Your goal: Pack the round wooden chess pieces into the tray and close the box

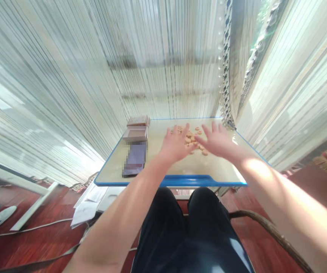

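Several round, tan game pieces, like wooden xiangqi discs (192,139), lie in a loose cluster on a cream table (197,167) with a blue rim. My left hand (175,145) reaches over the cluster's left side, fingers spread, palm down. From the right, my right hand (217,140) comes over the pieces with its fingers apart too. Both hands partly cover the discs, and neither has one in its grasp. Whether the fingertips touch any piece I cannot tell. Markings on the discs are too small to read.
On the table's left stand an open shallow box (135,134) and its lid or a second box (138,121). A blurred dark purple flat item (135,157) lies in front. Sheer striped curtains (163,76) hang behind. White papers (88,208) are below left; a curved chair arm (265,223) is at right.
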